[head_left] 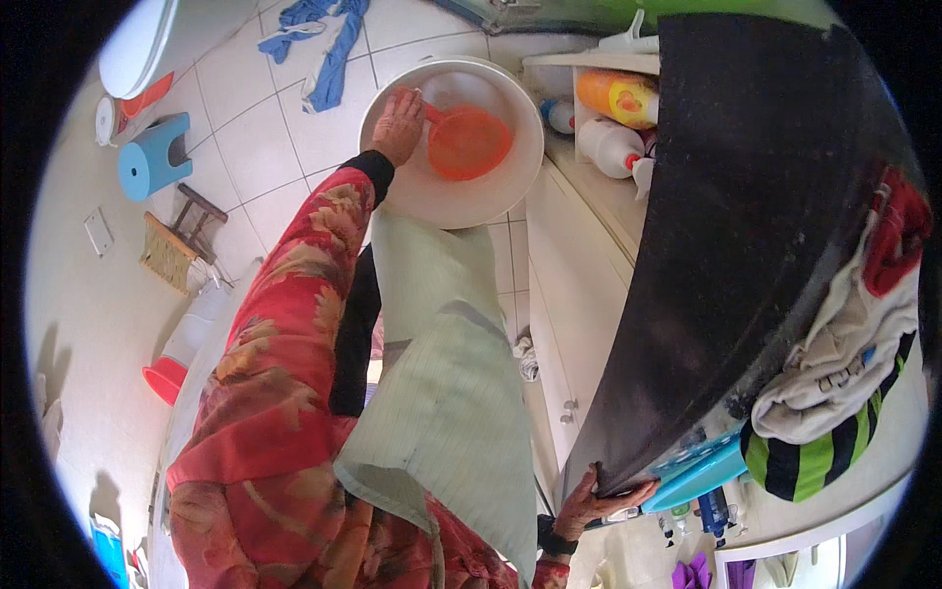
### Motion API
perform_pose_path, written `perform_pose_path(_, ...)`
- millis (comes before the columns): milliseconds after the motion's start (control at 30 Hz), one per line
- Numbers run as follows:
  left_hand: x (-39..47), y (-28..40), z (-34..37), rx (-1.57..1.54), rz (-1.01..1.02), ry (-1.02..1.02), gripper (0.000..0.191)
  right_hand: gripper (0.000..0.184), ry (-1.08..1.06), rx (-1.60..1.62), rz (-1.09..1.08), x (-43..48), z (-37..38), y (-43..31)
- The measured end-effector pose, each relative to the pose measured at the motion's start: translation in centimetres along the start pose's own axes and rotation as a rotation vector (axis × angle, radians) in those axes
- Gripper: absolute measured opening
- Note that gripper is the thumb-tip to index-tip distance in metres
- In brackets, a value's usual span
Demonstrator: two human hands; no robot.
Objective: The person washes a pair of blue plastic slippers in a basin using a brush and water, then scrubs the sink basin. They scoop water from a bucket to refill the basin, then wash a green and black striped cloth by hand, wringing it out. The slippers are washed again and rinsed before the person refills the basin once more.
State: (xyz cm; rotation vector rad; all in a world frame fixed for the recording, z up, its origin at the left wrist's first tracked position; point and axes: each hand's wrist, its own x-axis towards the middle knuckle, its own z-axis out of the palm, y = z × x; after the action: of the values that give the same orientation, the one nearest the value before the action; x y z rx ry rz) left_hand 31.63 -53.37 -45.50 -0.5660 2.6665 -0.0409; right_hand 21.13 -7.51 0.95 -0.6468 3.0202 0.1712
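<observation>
A white plastic bucket (456,210) stands on the floor before me. Inside it lies a round orange-red plastic scoop (469,143), whose handle runs under the fingers of my left hand (399,127) at the bucket's left side. My right hand (600,501), with a dark band at the wrist, rests against the near corner of a dark countertop (706,221), thumb and fingers spread. Its palm is hidden. A pale green striped apron (449,383) hangs down my front towards the bucket. What the bucket holds besides the scoop cannot be made out clearly.
Bottles (611,147) fill an open shelf under the countertop. Fabric items (817,383) and a turquoise basin (699,475) are at the right. A blue stool (153,158), a small wooden stool (168,254) and a blue-and-white cloth (327,62) are on the floor at left.
</observation>
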Motion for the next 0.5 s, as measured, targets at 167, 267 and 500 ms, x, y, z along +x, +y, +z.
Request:
perform_pose_path(167, -0.3, 0.6, 2.6, -0.160, -0.025, -0.404, 0.042, 0.101, 0.006, 0.003, 0.076, -0.3, 0.1, 0.0)
perform_pose_path(267, -1.2, 1.0, 4.2, -0.440, -0.060, -0.606, 0.039, 0.103, 0.020, 0.021, 0.056, -0.2, 0.2, -0.1)
perform_pose_path(500, -1.7, 5.8, 5.7, -0.547, -0.433, -0.382, 0.039, 0.105, 0.034, 0.009, 0.058, 0.1, 0.2, -0.3)
